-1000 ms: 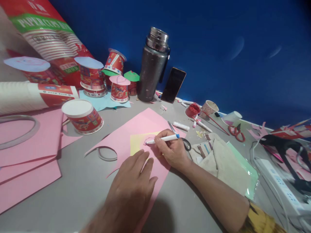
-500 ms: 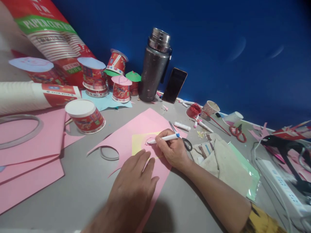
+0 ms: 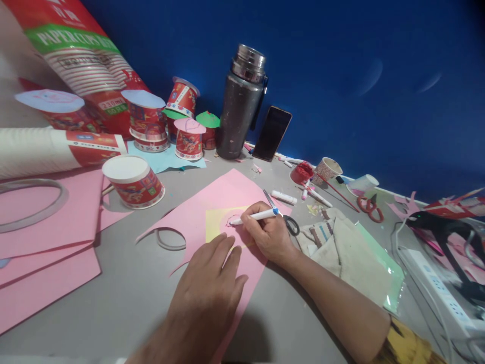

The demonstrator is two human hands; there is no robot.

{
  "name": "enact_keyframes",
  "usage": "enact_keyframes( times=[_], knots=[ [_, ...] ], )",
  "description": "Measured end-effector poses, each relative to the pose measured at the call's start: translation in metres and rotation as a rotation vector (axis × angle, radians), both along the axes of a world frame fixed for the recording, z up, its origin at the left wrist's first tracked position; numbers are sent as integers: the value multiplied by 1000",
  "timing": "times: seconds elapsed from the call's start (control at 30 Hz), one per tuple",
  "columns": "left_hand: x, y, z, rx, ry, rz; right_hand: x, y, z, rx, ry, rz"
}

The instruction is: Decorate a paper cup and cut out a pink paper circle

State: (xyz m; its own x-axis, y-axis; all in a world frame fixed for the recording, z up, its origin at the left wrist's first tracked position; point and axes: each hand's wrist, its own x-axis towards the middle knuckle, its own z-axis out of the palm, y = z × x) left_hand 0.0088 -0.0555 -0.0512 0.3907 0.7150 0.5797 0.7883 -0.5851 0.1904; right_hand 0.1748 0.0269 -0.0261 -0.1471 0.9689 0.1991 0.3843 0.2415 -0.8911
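Observation:
My right hand grips a white marker with a blue end. The marker's tip touches a small pink paper piece, where a dark curved line shows. Beneath that piece is a yellow sheet, lying on a larger pink sheet with a curved cut at its left side. My left hand rests flat on the papers, its fingers stretched towards the drawing and holding nothing. Scissors with dark handles lie partly hidden behind my right hand, and a white marker cap or pen is close by.
A red paper cup stands upside down at left, near stacked pink sheets. Behind are several decorated cups, a dark thermos and a phone. To the right lie a beige cloth, red-handled scissors and a power strip.
The marker's back end has tilted very slightly in my right hand while its tip stays on the line. My left hand has not visibly moved.

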Motion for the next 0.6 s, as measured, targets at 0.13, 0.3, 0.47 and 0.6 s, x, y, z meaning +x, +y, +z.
enact_keyframes(
  times=[0.13, 0.3, 0.47, 0.6],
  knots=[
    [1, 0, -1, 5, -10, -3, 0, 0, 1, -16, 9, -10],
    [3, -1, -3, -16, -44, 23, -1, -1, 1, -31, 23, -3],
    [1, -1, -3, -16, -12, -3, -1, -1, 2, -42, 26, -3],
    [1, -1, -4, -10, -5, 10, -1, -1, 3, -20, 18, -7]
  ],
)
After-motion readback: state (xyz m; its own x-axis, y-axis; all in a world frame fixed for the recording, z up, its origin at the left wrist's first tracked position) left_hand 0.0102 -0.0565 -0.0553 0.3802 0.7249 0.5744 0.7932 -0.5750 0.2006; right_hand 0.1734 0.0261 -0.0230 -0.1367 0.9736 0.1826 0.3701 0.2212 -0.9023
